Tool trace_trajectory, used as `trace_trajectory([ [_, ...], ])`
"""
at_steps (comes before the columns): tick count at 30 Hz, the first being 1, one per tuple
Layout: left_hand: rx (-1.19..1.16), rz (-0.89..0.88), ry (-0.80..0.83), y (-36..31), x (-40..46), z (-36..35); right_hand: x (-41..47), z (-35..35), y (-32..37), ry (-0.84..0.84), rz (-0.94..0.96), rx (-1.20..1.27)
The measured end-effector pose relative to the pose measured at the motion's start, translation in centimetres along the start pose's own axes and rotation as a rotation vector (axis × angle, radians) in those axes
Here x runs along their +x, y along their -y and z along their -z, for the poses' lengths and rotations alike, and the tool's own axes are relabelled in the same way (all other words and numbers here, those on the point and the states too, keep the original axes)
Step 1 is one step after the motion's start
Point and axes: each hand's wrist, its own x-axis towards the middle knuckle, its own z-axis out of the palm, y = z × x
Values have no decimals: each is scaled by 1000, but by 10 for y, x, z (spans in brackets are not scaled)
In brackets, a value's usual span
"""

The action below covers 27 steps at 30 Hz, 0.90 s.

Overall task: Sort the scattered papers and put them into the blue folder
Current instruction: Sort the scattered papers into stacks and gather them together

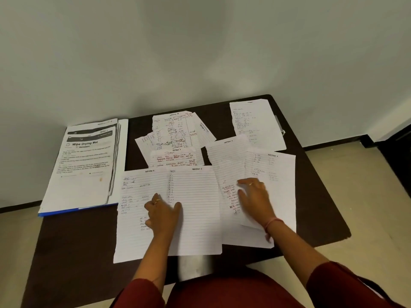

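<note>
With the left hand (163, 211) and right hand (253, 196) flat, fingers spread on papers (195, 210), read headings and stack in order before reaching the far-left folder (57, 211).

Overlapping papers (191, 196) cover the table's (73, 241) middle. Bare tabletop lies front-left and along the right edge. The blue folder (77, 210) blocks the far-left corner, seemingly overhanging.

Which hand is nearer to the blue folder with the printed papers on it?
Left. The left hand rests on lined sheets just right of the blue folder; the right hand lies farther right.
</note>
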Motion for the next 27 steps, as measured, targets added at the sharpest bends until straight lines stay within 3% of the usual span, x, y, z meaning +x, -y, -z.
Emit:
trace_trajectory([
  [4,-29,-27,70,4,4,8,-19,-24,47,114,104,-14],
  [10,-295,9,211,13,9,17,-28,-43,69,328,-18,-165],
  [14,-298,-79,347,16,0,19,-27,-47,74,314,-59,-158],
  [19,-366,-131,287,35,-2,27,-23,-47,76,268,-91,-83],
  [23,-461,-57,176,66,14,54,-24,-50,84,134,-90,75],
  [27,-623,83,185,101,30,81,-28,-58,96,123,-117,166],
])
